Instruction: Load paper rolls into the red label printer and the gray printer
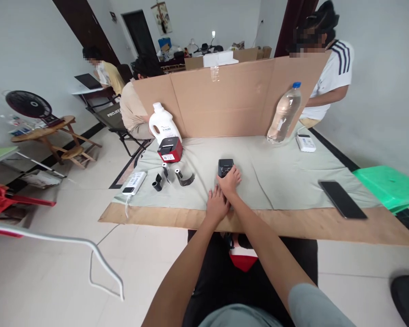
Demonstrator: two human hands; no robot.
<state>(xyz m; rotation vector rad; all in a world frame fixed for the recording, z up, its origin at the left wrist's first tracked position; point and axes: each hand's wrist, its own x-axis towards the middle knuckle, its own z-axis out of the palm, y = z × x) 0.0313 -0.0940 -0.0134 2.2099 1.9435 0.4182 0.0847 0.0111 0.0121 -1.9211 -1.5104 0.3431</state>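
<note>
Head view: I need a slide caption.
Right hand rests on a small black device, left hand flat on the cloth.

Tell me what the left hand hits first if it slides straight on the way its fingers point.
Most likely the right hand: the left hand points forward, fingertips close beside the right wrist. Beyond lies the small black device. Whether the hands already touch is unclear.

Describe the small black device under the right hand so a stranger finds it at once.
Start at the grey-green cloth before the cardboard screen. Near its middle, the right hand rests on a small black device. It is boxy and all black, unlike the red-and-black box further left and the flat phone at right.
</note>
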